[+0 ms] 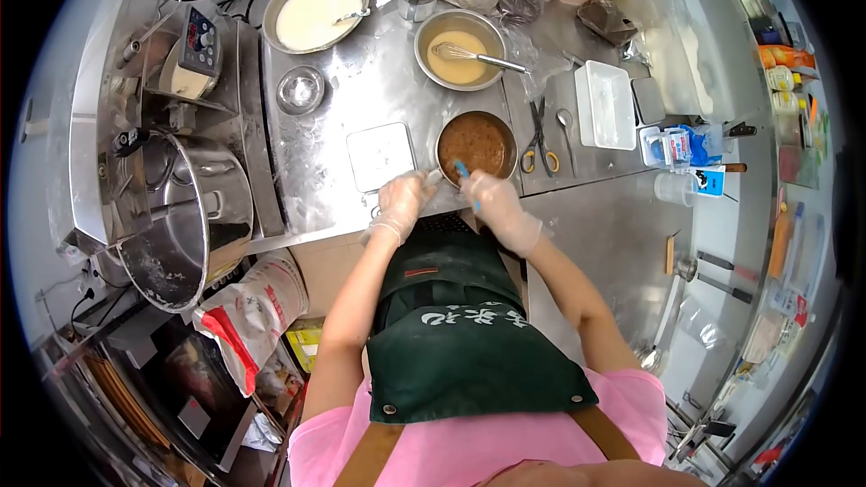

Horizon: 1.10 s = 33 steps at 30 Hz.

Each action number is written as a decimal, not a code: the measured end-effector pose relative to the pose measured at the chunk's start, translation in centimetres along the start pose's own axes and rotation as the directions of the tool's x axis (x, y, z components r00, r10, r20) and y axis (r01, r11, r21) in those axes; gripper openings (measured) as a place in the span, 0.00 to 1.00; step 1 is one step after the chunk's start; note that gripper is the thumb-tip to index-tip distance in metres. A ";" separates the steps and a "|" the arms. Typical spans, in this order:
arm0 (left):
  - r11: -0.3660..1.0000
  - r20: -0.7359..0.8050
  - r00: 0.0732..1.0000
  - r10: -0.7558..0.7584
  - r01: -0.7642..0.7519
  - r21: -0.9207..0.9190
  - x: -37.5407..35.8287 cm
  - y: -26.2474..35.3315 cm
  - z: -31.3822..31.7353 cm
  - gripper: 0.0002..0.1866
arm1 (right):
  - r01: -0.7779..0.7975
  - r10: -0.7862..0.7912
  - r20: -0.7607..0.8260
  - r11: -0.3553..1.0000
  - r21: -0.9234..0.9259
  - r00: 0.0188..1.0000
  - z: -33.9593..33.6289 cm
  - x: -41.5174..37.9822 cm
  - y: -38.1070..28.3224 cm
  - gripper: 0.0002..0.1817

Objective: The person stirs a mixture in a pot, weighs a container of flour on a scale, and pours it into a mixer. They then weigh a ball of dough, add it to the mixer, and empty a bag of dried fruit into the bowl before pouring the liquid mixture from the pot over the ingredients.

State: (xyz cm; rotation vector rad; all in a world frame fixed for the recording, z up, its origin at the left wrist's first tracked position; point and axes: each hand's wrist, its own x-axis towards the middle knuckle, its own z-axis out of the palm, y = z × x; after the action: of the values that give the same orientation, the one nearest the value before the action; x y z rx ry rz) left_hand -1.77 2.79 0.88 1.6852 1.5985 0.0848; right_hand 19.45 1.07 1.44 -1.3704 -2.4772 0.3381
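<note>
Round metal pan (516, 149): sitting just ahead of the right hand (501, 210) and ahead-right of the left hand (403, 203); a thick brown mixture (481, 137) is covering its bottom.
Right glove, clear plastic: fingers are closing around a slim blue tool (463, 169); the tool is slanting at the pan's near side; its far end is hiding, so I cannot tell its shape.
Left glove, clear plastic: fingers are curling at the pan's near-left edge; I cannot tell whether they are pinching a handle or only touching there.
White square scale (380, 156): lying just ahead of the left hand.
Black scissors with yellow-lined loops (539, 140): lying ahead-right of the right hand; a slender metal spoon (567, 135) is lying just beside them, farther right.
Steel bowl of pale yellow batter (496, 41): standing beyond the pan, farther from both hands; a wire whisk (498, 61) is leaning in it.
</note>
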 end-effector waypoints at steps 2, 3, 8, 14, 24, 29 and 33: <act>1.000 -0.009 1.000 -0.010 0.010 0.001 0.4 -0.4 0.3 0.21 | -0.091 0.089 -0.029 0.992 -0.087 0.996 -0.2 0.4 1.0 0.03; 1.000 -0.014 1.000 -0.012 0.012 0.009 0.6 -0.3 0.0 0.21 | -0.064 0.064 -0.002 0.996 -0.062 0.998 -0.3 0.2 0.6 0.03; 0.999 0.008 0.999 -0.036 0.036 0.020 0.0 0.7 -0.6 0.17 | -0.075 0.074 0.025 0.996 0.054 0.997 -1.2 -0.1 -0.3 0.03; 1.000 -0.013 1.000 0.007 -0.007 -0.010 0.0 0.2 -0.3 0.21 | -0.048 0.067 -0.136 0.989 0.138 0.988 -2.4 1.0 2.4 0.05; 1.000 0.001 1.000 -0.009 0.009 0.011 -0.1 0.4 -0.4 0.21 | 0.038 -0.065 0.235 0.993 0.116 0.970 -6.5 3.3 5.2 0.04; 1.000 -0.014 1.000 0.000 0.000 0.011 0.1 0.3 -0.3 0.21 | 0.190 -0.181 0.356 0.982 0.010 0.917 -7.4 9.9 9.1 0.05; 1.000 -0.034 0.999 0.013 -0.013 -0.009 -0.3 0.5 -0.5 0.18 | -0.020 0.051 0.480 0.997 -0.069 0.876 -8.7 8.6 9.3 0.04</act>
State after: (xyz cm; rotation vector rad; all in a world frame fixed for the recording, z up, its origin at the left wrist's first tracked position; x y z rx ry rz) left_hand -1.69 2.85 1.66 1.6957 1.6096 0.1275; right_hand 25.57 13.79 7.51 -1.5068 -2.8791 0.6928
